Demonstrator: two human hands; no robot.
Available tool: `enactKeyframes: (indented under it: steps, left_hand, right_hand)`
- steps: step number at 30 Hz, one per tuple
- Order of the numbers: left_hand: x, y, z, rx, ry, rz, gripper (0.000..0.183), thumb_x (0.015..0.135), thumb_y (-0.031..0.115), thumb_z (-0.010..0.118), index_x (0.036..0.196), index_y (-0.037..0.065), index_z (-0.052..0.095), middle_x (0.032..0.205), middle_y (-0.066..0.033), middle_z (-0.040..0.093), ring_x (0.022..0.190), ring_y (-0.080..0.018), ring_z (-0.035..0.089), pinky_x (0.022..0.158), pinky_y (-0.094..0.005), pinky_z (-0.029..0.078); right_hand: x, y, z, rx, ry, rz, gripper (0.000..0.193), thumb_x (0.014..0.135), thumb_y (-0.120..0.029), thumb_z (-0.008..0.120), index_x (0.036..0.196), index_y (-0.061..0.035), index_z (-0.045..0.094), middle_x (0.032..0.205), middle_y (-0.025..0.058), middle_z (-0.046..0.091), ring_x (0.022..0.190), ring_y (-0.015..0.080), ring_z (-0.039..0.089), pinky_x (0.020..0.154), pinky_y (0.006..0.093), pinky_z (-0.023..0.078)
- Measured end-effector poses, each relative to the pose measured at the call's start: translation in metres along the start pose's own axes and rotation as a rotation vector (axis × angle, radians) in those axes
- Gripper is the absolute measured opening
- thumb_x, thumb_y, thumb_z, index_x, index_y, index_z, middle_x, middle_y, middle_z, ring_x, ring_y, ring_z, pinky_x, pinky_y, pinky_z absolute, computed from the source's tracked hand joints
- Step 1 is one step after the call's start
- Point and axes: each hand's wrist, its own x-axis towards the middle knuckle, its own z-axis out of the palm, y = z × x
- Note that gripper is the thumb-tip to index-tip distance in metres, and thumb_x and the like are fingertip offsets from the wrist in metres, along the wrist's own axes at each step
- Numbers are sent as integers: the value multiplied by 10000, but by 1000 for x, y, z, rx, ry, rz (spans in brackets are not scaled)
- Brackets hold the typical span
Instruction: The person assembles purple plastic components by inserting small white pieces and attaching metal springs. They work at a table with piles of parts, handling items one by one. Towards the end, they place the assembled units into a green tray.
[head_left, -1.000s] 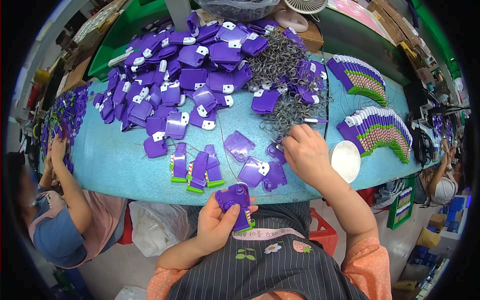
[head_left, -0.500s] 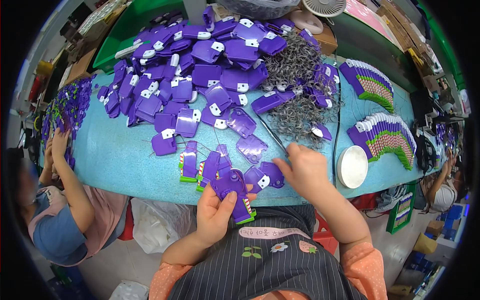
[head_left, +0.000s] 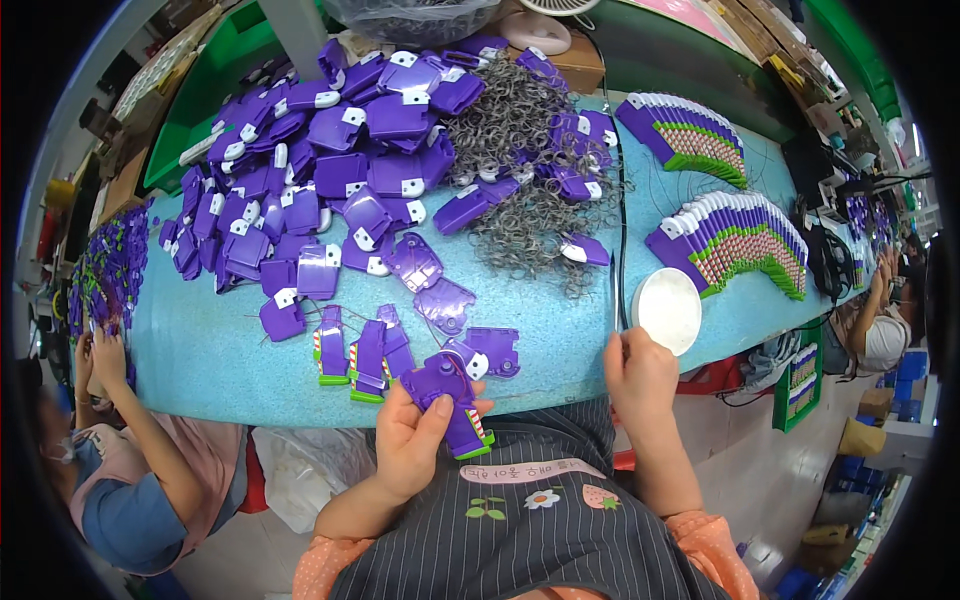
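In the head view, my hands were well apart at the near edge of the blue-topped bench (head_left: pixel 220 345). My left hand (head_left: pixel 408 440) was clamped on a flat purple plastic shell (head_left: pixel 438 377), thumb across its face, with a narrow purple leg piece with a green foot and red-and-white striped side (head_left: pixel 466 432) below it. Together they ran lengthwise from upper left down to lower right, the foot end toward my body. My right hand (head_left: pixel 643 382) was curled, thumb and forefinger pinched on the near end of a thin, dark, slender tool (head_left: pixel 614 290). The shell lay to the left of that hand, about level with it, with a clear gap between, and my left hand was far the nearer. The tool's long axis pointed straight away from me, its far end aimed across the bench rather than at the shell. A round white bowl (head_left: pixel 668 310) stood just right of the tool. Beyond the shell lay a glossy purple casing (head_left: pixel 445 305), and three purple leg pieces (head_left: pixel 370 350) lay to its left.
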Motion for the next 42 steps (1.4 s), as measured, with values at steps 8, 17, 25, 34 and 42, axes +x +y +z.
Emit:
enactKeyframes:
  steps: [8, 17, 25, 34, 42]
  left_hand:
    - [-7, 6, -3, 9, 69, 0, 309, 954, 97, 443, 1234, -20, 385, 1108, -217, 588, 958, -287, 634, 842, -381, 523]
    - [-10, 10, -7, 12, 116, -14, 296, 953, 100, 448, 1218, -20, 392, 1100, -221, 595, 950, -282, 639, 830, -373, 527]
    - [-10, 13, -13, 13, 131, -8, 280, 955, 86, 437, 1211, -19, 397, 1102, -224, 595, 951, -277, 639, 814, -360, 534]
    - [-14, 10, -6, 17, 83, -13, 291, 953, 81, 433, 1223, -19, 392, 1106, -229, 590, 955, -290, 637, 830, -377, 528]
    - [-18, 5, 3, 3, 12, -65, 301, 952, 79, 432, 1230, -22, 378, 1117, -229, 580, 965, -301, 632, 843, -396, 522]
  right_hand:
    - [49, -12, -27, 31, 152, -271, 80, 796, -81, 585, 843, -27, 619, 745, 142, 575, 661, 335, 587, 573, 425, 459]
    - [183, 24, -14, -282, 188, -323, 82, 755, -72, 567, 752, -53, 646, 779, 138, 583, 718, 333, 610, 654, 431, 495]
    - [217, 39, 9, -481, -105, -418, 106, 693, -55, 583, 764, -63, 660, 885, 119, 595, 913, 301, 579, 752, 411, 496]
    - [148, 24, -85, 396, -249, -282, 120, 811, -70, 591, 790, 8, 503, 699, 105, 539, 581, 200, 489, 562, 300, 417]
    - [62, 71, -76, 8, -7, -219, 207, 778, -86, 667, 713, 19, 501, 783, 143, 541, 732, 304, 532, 635, 376, 410]
